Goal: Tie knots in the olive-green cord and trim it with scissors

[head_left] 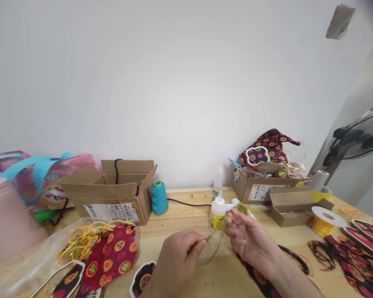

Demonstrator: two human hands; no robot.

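Low in the centre of the head view, my left hand [182, 252] pinches a thin green cord [208, 239] between thumb and forefinger, with a small knot showing at the fingertips. The cord loops down and across to my right hand [250, 240], whose fingers are curled together, palm turned partly up, at the other end of the loop. Just behind the hands stands a white glue bottle [217, 214] with a yellow label. A coil of green cord [241, 208] lies behind my right fingertips. Patterned fabric lies partly under my right wrist.
An open cardboard box [112, 194] and a teal thread cone [159, 198] stand at the back left. Red patterned fabric [112, 256] and yellow cords lie at the left. At the right are a filled box [251, 188], a small carton [290, 207] and a yellow cord spool [322, 225].
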